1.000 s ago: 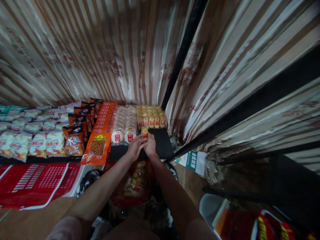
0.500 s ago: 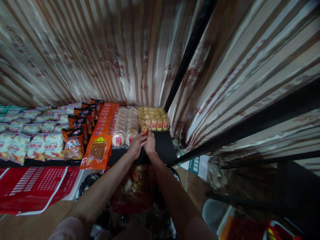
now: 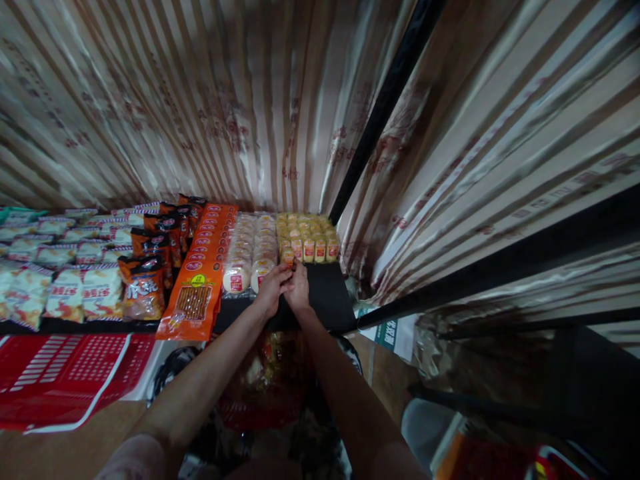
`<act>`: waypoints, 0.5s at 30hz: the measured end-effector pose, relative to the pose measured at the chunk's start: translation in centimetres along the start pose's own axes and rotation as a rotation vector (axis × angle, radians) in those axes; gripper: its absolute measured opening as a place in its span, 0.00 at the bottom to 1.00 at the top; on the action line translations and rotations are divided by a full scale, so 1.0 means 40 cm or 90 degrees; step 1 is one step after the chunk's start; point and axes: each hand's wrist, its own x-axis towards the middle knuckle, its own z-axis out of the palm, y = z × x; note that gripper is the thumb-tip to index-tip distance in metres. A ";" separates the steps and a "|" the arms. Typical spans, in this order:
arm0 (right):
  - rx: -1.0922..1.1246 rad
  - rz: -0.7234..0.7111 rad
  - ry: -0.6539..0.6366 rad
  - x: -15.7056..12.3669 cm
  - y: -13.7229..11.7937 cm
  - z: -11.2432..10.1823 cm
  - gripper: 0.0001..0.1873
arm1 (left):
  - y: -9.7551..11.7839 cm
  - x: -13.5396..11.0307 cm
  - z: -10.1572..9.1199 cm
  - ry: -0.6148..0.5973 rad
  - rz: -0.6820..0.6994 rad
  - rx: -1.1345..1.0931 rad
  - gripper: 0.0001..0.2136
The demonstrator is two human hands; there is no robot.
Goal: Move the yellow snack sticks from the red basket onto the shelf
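Note:
My left hand and my right hand meet on the black shelf, fingers pinched together on a small yellow snack packet. The packet stands at the front of a block of several like yellow packets. Just left of my hands lie two rows of round white buns in clear wrap. A red bag of the small snacks sits below my forearms, in deep shade.
Long orange packs, dark orange bags and white snack bags fill the shelf to the left. A red basket lies at lower left. A black upright post and striped paper wall stand behind. Boxes sit at lower right.
My hands have pushed slightly farther onto the shelf with the packet, closing on the yellow block. The view has drifted a little.

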 end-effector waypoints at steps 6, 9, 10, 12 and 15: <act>0.016 -0.022 -0.005 -0.016 0.014 0.007 0.24 | -0.015 -0.007 0.001 0.000 0.027 0.020 0.12; -0.001 -0.045 -0.010 -0.014 0.015 0.007 0.24 | -0.020 -0.007 0.000 -0.002 0.026 0.028 0.13; -0.004 -0.053 -0.016 -0.013 0.016 0.006 0.25 | -0.021 -0.005 -0.001 0.000 0.026 0.027 0.13; -0.009 -0.061 -0.030 -0.013 0.018 0.006 0.25 | -0.022 0.000 -0.005 0.003 0.024 0.026 0.13; -0.015 -0.054 -0.046 -0.013 0.024 0.007 0.27 | -0.023 0.008 -0.011 0.012 0.012 0.024 0.12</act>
